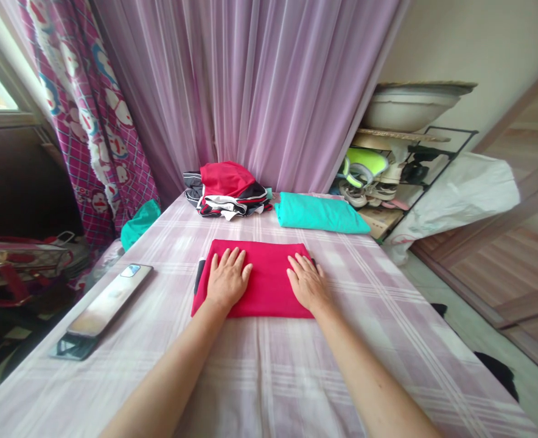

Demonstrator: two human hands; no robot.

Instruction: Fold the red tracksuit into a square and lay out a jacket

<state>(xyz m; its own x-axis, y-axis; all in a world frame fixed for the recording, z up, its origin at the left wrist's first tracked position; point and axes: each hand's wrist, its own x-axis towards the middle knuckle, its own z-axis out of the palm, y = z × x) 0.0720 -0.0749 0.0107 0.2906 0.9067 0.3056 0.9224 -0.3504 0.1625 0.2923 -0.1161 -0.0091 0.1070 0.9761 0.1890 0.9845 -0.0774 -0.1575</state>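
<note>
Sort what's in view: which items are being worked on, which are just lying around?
In hand:
- folded red cloth, left hand and right hand flat on it

Lying about:
- teal folded cloth
- clothes pile
- mirror
- shoe rack
- white bag

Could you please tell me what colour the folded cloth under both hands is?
The folded cloth is crimson red, in the head view.
</note>
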